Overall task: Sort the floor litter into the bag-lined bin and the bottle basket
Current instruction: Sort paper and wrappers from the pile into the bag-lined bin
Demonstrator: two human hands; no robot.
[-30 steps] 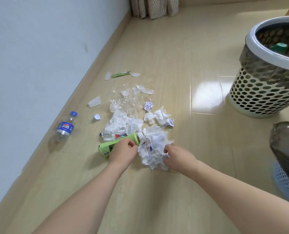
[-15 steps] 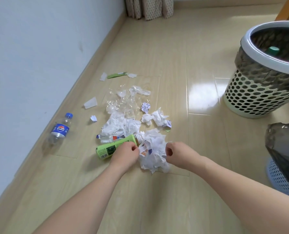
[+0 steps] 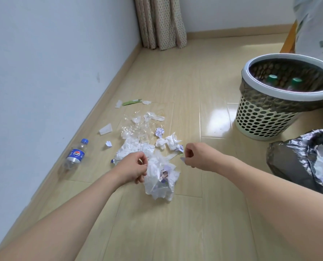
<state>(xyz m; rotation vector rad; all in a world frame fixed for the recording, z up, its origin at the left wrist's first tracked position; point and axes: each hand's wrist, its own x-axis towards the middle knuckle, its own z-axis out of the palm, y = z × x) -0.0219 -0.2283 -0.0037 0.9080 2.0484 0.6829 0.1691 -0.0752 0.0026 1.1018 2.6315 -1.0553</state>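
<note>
1. My left hand (image 3: 133,167) is closed around the top of a wad of crumpled white paper & plastic (image 3: 161,178); the wad hangs below my fingers, over the floor (image 3: 187,87).
2. My right hand (image 3: 199,157) is curled shut, pinching a small paper scrap (image 3: 182,159) at the fingertips, just right of the wad, not touching it.
3. More litter beyond my hands: crumpled paper balls (image 3: 169,141), clear plastic wrap (image 3: 136,127), a flat white piece (image 3: 106,129), a green strip (image 3: 131,102) farther back.
4. Pepsi bottle (image 3: 75,154), blue cap, lies on its side near the wall (image 3: 43,53), well left of the pile.
5. Perforated basket (image 3: 266,117), white rim, stands far right; two green bottle caps (image 3: 284,80) show inside.
6. Bin w/ dark bag liner (image 3: 292,162) at right edge, nearer me than the basket; white paper already in it.
7. Curtain (image 3: 160,21) hangs in the far corner.
</note>
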